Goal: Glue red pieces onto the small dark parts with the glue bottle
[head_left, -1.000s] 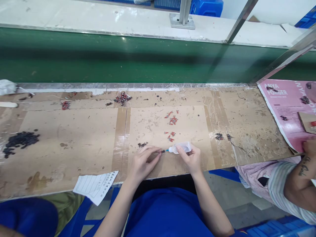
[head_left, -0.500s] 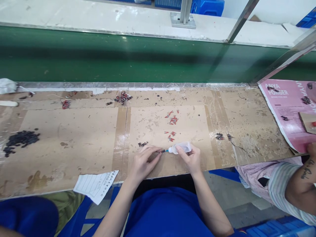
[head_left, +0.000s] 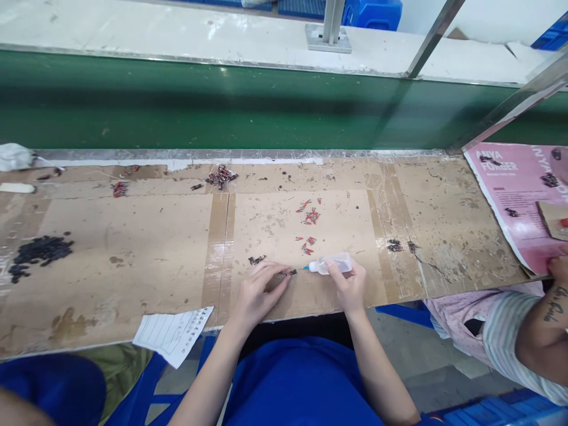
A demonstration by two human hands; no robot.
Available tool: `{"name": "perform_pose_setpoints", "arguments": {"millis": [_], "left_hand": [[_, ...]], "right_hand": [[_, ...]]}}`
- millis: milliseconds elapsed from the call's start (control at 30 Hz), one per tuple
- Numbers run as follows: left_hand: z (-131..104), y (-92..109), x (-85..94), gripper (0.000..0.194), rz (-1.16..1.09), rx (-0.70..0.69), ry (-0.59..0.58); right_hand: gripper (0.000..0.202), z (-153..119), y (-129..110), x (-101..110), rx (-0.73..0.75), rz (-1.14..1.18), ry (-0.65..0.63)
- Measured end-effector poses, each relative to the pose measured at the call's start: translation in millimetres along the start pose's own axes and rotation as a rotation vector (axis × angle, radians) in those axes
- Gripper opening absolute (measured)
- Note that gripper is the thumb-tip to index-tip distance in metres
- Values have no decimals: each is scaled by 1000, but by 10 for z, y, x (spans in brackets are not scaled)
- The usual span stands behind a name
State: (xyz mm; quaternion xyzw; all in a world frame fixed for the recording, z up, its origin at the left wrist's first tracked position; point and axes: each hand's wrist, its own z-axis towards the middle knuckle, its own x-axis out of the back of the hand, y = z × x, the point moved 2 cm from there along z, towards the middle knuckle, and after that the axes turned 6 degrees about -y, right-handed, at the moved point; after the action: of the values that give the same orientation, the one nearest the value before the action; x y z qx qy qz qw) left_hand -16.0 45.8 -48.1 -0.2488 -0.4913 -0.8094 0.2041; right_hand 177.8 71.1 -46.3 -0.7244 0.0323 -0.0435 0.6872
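1. A small dark piece [head_left: 291, 273] is at the tips of the left hand [head_left: 257, 293], low down over the surface [head_left: 275, 222]. I cannot tell if it touches the surface. The left fingers pinch it, and its dark end sticks out to the right.
2. The right hand [head_left: 354, 287] has its fingers around a clear squeeze bottle [head_left: 341, 261]. The bottle lies on its side in the grip. Its thin blue tip [head_left: 306, 268] points left at the piece, near it but not touching.
3. This looks like a step with the bottle and the piece, with a small gap between them. I cannot see any drop come out.
4. Putting the tip on the piece would need a slow, steady right hand and a soft squeeze, I think. The left pinch would need to be still. A hard squeeze could make a mess.
5. Some little dark bits [head_left: 256, 260] are just past the left hand. Small red pieces [head_left: 312, 216] lie in loose bunches past the bottle.
6. Farther left are a mixed red and dark heap [head_left: 221, 176] and a black pile [head_left: 42, 251].
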Motion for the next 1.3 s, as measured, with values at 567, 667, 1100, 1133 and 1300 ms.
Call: {"name": "perform_pose_setpoints", "arguments": {"millis": [567,667,1100,1133,1300], "left_hand": [[739,-183,-58,25,228,-78,-223],[807,-223,-137,24,313,-82,-324],[449,339,16,12,-415,186,-30],[401,368,4,11,-475,212,3],[207,294,-23,15,-494,303,51]], "right_hand": [[43,249,51,161,142,-112,144],[60,133,0,175,239,-218,246],[24,-299,-116,-427,128,101,-9],[21,-285,-121,-445,97,146,-18],[16,-237,-85,-416,27,165,-87]]}}
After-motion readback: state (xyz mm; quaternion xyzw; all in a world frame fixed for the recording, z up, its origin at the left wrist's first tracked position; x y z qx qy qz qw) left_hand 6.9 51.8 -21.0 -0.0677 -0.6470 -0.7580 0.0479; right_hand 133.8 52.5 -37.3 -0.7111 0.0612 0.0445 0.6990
